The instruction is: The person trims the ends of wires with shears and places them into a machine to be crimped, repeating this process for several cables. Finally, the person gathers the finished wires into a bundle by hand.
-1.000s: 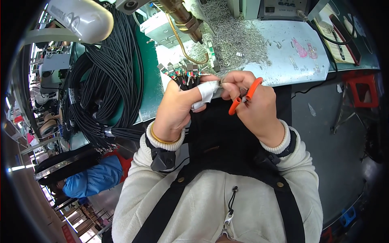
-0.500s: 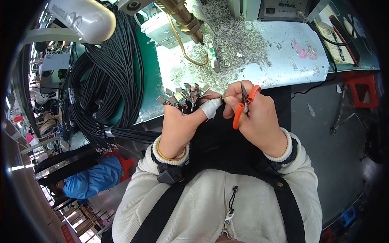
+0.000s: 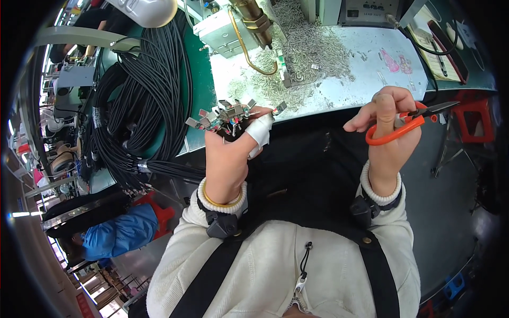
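Black cable bundle (image 3: 143,106) at 9 o'clock, metal scrap (image 3: 302,58) on table (image 3: 366,69) at 12. Left hand (image 3: 228,159) grip closed on metal-tipped connector cluster (image 3: 225,115); right hand (image 3: 389,132) grip closed on orange snips (image 3: 405,124), well apart.

White paper form (image 3: 442,50) on bench, far right.

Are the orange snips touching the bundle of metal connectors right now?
No, the right hand holds the orange snips well apart from the metal connectors in the left hand.
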A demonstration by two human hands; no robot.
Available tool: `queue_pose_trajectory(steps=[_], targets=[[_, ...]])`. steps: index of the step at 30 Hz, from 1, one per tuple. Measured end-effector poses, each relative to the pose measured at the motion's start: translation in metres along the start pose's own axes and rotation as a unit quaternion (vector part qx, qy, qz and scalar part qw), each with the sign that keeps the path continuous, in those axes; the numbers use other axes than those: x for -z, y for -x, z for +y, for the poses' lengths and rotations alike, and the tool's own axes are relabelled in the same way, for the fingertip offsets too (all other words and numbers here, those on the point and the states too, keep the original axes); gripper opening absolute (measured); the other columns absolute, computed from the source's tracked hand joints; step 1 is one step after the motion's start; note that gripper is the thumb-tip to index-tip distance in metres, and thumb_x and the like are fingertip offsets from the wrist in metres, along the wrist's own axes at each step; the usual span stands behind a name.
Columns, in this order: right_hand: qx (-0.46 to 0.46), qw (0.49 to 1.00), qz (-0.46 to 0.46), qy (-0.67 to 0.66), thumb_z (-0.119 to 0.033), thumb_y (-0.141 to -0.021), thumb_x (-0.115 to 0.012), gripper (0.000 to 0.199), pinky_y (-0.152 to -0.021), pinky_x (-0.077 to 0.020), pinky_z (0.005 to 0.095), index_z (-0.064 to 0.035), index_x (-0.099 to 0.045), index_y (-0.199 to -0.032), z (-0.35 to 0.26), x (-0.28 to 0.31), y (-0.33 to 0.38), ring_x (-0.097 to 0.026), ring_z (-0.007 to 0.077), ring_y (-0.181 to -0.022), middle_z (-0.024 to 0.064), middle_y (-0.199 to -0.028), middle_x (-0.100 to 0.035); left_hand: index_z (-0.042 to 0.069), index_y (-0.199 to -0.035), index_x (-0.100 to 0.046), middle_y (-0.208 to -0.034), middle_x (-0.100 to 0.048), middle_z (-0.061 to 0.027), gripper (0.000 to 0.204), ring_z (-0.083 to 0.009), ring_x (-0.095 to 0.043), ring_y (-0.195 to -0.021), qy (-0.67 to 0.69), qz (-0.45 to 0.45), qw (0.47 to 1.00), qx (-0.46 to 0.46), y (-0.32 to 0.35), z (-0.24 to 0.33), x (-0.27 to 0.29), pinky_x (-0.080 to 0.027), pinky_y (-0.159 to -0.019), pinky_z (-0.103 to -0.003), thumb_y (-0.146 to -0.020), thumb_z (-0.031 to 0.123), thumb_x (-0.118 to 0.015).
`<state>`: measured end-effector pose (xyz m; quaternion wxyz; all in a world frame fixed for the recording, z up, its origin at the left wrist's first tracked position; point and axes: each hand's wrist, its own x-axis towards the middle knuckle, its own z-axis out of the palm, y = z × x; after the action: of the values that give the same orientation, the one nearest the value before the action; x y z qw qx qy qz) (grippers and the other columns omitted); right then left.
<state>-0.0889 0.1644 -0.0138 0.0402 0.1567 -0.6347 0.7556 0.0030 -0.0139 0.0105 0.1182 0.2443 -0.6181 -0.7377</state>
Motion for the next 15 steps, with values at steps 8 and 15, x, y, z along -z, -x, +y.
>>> queue_pose_trajectory(steps=[8, 15], targets=[[-0.134, 0.984, -0.076, 0.086, -0.015, -0.085, -0.052, 0.016, -0.036, -0.0325, 0.0158, 0.0007, -0.050, -0.087, 0.008, -0.011, 0.001, -0.049, 0.0082, -0.039, 0.0053, -0.059, -0.056, 0.002, -0.088, -0.058, -0.069, -0.054, -0.0004, 0.015, -0.0056, -0.043, -0.049, 0.077, -0.035, 0.994, 0.067, -0.031, -0.005, 0.002, -0.029, -0.040, -0.018, -0.074, 0.003, -0.061], [-0.200, 0.972, -0.120, 0.018, -0.020, -0.085, -0.052, 0.020, -0.034, -0.0318, 0.0176, -0.0002, -0.051, -0.087, 0.014, -0.031, -0.024, -0.047, 0.0083, -0.037, 0.0051, -0.063, -0.056, 0.003, -0.091, -0.053, -0.067, -0.051, 0.0008, 0.016, -0.0055, -0.039, -0.045, 0.173, -0.096, 0.975, 0.103, -0.076, -0.011, 0.003, -0.027, -0.038, -0.019, -0.077, 0.006, -0.060]])
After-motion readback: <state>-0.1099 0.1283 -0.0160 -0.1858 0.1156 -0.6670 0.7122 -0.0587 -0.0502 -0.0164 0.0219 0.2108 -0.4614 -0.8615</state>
